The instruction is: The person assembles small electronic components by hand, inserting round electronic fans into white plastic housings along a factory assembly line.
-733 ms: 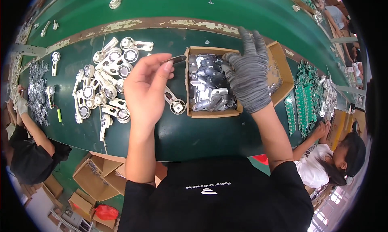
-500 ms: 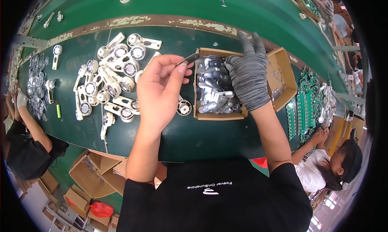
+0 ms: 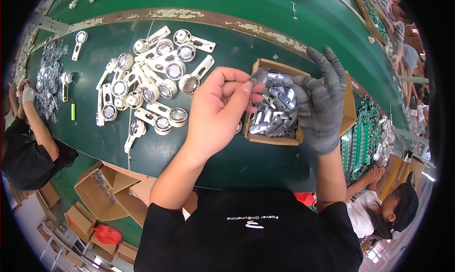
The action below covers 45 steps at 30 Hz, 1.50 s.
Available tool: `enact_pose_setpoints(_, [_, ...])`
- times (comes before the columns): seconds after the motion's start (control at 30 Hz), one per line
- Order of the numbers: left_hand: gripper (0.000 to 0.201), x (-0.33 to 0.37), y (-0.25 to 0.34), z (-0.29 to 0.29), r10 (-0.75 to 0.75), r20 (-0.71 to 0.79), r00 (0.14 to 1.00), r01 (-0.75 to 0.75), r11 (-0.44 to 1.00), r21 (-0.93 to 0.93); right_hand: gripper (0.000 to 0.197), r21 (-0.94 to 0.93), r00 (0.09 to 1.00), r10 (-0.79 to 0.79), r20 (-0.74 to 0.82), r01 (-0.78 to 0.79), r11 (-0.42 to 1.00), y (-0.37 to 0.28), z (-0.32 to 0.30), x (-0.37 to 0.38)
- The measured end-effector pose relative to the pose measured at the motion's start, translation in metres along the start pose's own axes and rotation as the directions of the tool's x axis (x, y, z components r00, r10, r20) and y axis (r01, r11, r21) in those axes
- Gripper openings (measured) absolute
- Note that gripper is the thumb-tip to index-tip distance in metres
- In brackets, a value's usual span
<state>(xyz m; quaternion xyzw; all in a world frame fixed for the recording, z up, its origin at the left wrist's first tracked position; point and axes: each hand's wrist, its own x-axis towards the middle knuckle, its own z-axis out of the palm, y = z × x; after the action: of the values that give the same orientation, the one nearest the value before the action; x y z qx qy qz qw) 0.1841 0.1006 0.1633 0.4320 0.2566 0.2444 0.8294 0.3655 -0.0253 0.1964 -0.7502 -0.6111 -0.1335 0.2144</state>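
Between the thumb and fingers of my bare left hand (image 3: pixel 220 108) is a small dark oblong plastic cover (image 3: pixel 259 76), pinched at one end. It is over the left rim of a cardboard box (image 3: pixel 272 139), which holds many glossy grey and silver oblong covers (image 3: pixel 275 123). My right hand (image 3: pixel 323 104), in a grey knit glove, hovers at the box's right side with fingers spread and nothing visible in them. Part of the box is hidden behind it. White handheld fan bodies (image 3: pixel 166 71) lie in a loose heap left of my left hand.
Another carton (image 3: pixel 350 104) stands right of the box. Green circuit boards (image 3: pixel 364 134) are piled farther right, near a person in white (image 3: pixel 367 208). Clear parts (image 3: pixel 50 78) and a fan with a green battery (image 3: pixel 73 112) lie left, near another person's arm (image 3: pixel 40 120).
The whole view has shifted, so the table things appear farther right. My left hand has turned the cover from edge-on to its broad face. My right hand has moved right, its fingers lifted off the covers.
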Motion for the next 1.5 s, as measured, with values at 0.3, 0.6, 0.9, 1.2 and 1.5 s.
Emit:
enact_pose_setpoints(0.3, [0.024,-0.002,0.007,-0.004,0.092,0.099,0.991,-0.109,0.977,0.182,0.047,0.198,0.989,-0.145,0.043,0.134,0.971,-0.029,0.0,0.018])
enact_pose_setpoints(0.6, [0.03,-0.004,-0.006,-0.014,-0.219,0.228,0.949,0.285,0.905,-0.316,0.03,0.143,0.878,-0.455,0.149,0.436,0.889,-0.025,-0.006,0.022])
enact_pose_setpoints(0.9, [0.033,-0.002,-0.021,-0.017,-0.212,0.299,0.931,0.322,0.86,-0.396,0.039,0.221,0.76,-0.556,0.336,0.51,0.831,-0.014,-0.022,0.037])
enact_pose_setpoints(1.2, [0.032,-0.008,-0.005,-0.014,-0.176,0.257,0.95,0.27,0.875,-0.402,0.039,0.147,0.778,-0.548,0.308,0.53,0.835,-0.028,-0.026,0.038])
enact_pose_setpoints(1.5, [0.03,0.006,0.006,-0.03,0.027,0.085,0.996,0.005,0.931,-0.365,0.046,0.629,0.877,-0.348,0.333,0.069,0.775,-0.031,-0.017,0.068])
